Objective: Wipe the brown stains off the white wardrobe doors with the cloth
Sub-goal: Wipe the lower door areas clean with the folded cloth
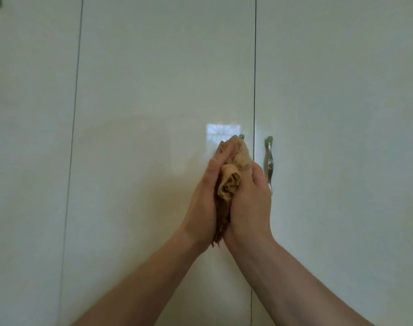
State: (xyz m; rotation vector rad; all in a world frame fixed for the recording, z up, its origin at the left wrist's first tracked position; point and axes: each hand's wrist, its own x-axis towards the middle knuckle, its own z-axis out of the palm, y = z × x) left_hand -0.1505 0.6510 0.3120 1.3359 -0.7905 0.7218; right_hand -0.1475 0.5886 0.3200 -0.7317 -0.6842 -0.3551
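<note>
View is filled by 3 glossy white wardrobe doors (153,78), split by 2 dark vertical gaps. Left hand (204,203) and right hand (250,203) are held up before the middle door, pressed together, fingers curled round the cloth (229,184). Cloth is bunched between both palms, tan above, dark brown below. Metal handle (269,161) is mounted just right of the right gap. Second handle (241,136) is mostly hidden behind the cloth.
</note>
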